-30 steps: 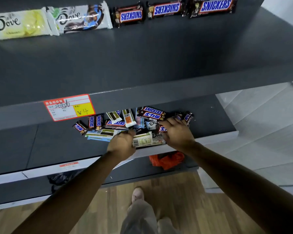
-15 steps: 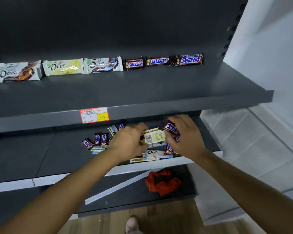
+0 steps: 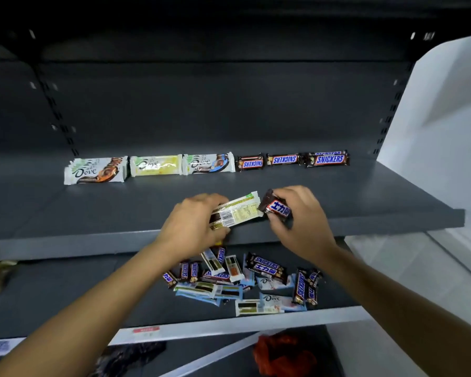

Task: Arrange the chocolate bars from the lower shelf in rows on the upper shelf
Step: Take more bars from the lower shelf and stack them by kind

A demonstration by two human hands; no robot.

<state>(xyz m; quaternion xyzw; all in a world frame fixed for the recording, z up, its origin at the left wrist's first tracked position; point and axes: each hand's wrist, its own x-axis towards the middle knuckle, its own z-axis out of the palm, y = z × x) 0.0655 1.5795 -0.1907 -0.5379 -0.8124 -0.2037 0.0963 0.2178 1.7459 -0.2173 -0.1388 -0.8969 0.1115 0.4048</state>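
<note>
Left grip (image 3: 191,224): closed round a pale Dove bar (image 3: 238,213). Right grip (image 3: 302,221): pinched a Snickers bar (image 3: 276,209). Both were held over the upper shelf (image 3: 365,202) front. Loose bars (image 3: 242,281) lay on the lower shelf (image 3: 65,295).

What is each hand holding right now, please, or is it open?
Left hand: grips a pale bar, barcode side up.
Right hand: grips a Snickers bar.

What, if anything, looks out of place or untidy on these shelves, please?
The heap of mixed wrapped chocolate bars on the dark grey lower shelf is jumbled: bars overlap at all angles, unlike the straight row of bars at the back of the upper shelf.
</note>
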